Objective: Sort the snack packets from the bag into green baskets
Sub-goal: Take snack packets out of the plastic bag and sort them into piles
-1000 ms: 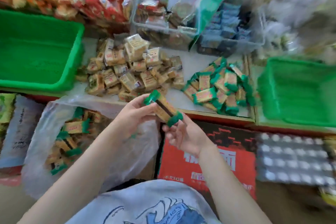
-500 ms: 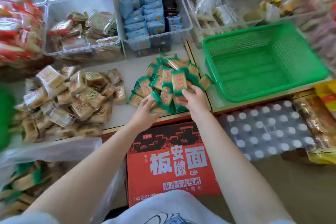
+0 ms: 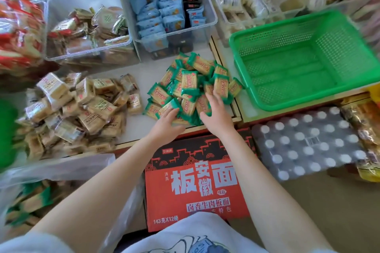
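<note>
Resting flat on the near side of the green-edged packet pile [image 3: 191, 90], the left hand [image 3: 167, 122] and right hand [image 3: 213, 112] have straight fingers. Scooping too many toward the empty green basket [image 3: 304, 61], far right, could spill packets off the worktop [image 3: 144, 72].

Left green basket [image 3: 7, 135] is blurring, cut by frame edge; bag [image 3: 51, 187] contents blurred; left hand [image 3: 166, 123] fingertips hiding under pkts.
</note>
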Motion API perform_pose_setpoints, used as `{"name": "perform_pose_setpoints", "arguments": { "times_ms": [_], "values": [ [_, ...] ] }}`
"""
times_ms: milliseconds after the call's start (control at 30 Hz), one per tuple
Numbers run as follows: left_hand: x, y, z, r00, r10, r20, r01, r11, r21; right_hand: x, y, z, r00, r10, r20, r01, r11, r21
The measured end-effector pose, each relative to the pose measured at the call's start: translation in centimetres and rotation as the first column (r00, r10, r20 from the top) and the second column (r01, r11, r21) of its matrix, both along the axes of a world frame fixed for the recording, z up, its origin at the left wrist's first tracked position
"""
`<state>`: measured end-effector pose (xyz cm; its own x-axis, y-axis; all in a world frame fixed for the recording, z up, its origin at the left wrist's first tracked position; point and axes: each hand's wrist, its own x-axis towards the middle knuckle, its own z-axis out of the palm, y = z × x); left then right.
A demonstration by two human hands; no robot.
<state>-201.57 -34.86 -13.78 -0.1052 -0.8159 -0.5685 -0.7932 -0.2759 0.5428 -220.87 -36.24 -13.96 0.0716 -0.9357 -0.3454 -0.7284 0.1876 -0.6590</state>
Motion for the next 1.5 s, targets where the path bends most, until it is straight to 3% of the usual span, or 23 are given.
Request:
{"name": "perform_pose_setpoints", "arguments": {
  "times_ms": [133, 267, 333, 400, 533, 733, 833, 1000, 1067, 1167, 1267, 1400, 1500],
  "values": [
    [1.7, 3.2, 1.4, 0.974, 0.157, -0.161, -0.179, 0.974, -0.135, 3.4, 2.3, 2.4, 0.990, -0.020, 0.137, 0.029, 0.998, -0.063],
    [8.1, 10.0, 1.1, 0.857, 0.448, -0.253, -0.499, 0.845, -0.195, 10.2, 7.0, 2.0, 0.976, 0.121, 0.183, -0.147, 0.980, 0.133],
    [12.2, 14.2, -0.6, 0.794, 0.572, -0.208, -0.603, 0.786, -0.140, 13.6, 9.4, 0.6, 0.965, 0.202, 0.169, -0.233, 0.953, 0.194],
    [17.5, 19.3, -2.9, 0.753, 0.654, -0.068, -0.658, 0.751, -0.059, 18.7, 12.4, -0.9, 0.937, 0.303, 0.174, -0.340, 0.903, 0.261],
    [26.7, 27.8, -8.4, 0.690, 0.710, 0.138, -0.723, 0.679, 0.126, 28.4, 17.1, -3.6, 0.869, 0.461, 0.182, -0.495, 0.788, 0.366],
    [30.9, 32.3, -13.3, 0.811, 0.565, 0.151, -0.570, 0.707, 0.419, 36.1, 17.9, -8.8, 0.694, 0.720, 0.009, -0.628, 0.599, 0.497],
    [31.2, 32.6, -14.3, 0.825, 0.560, 0.076, -0.536, 0.734, 0.417, 37.0, 17.5, -10.6, 0.555, 0.820, -0.139, -0.628, 0.523, 0.576],
    [31.1, 31.9, -13.7, 0.835, 0.550, 0.024, -0.501, 0.741, 0.446, 34.3, 15.5, -9.9, 0.527, 0.763, -0.375, -0.521, 0.639, 0.566],
    [31.0, 30.9, -12.5, 0.875, 0.482, 0.049, -0.463, 0.803, 0.375, 33.1, 14.7, -8.8, 0.529, 0.745, -0.408, -0.517, 0.663, 0.541],
    [30.7, 28.3, -10.2, 0.911, 0.391, 0.130, -0.390, 0.920, -0.030, 31.8, 14.0, -7.4, 0.514, 0.725, -0.458, -0.594, 0.686, 0.420],
    [30.0, 24.6, -9.1, 0.943, 0.308, 0.123, -0.259, 0.915, -0.308, 30.1, 13.4, -7.4, 0.587, 0.684, -0.434, -0.618, 0.724, 0.306],
    [28.8, 20.1, -9.6, 0.977, 0.054, 0.207, -0.022, 0.987, -0.158, 27.3, 11.9, -8.3, 0.764, 0.584, -0.276, -0.479, 0.799, 0.364],
    [28.2, 18.9, -10.8, 0.980, 0.022, 0.199, -0.005, 0.996, -0.087, 25.9, 11.3, -9.5, 0.881, 0.427, -0.202, -0.317, 0.851, 0.418]
  ]
}}
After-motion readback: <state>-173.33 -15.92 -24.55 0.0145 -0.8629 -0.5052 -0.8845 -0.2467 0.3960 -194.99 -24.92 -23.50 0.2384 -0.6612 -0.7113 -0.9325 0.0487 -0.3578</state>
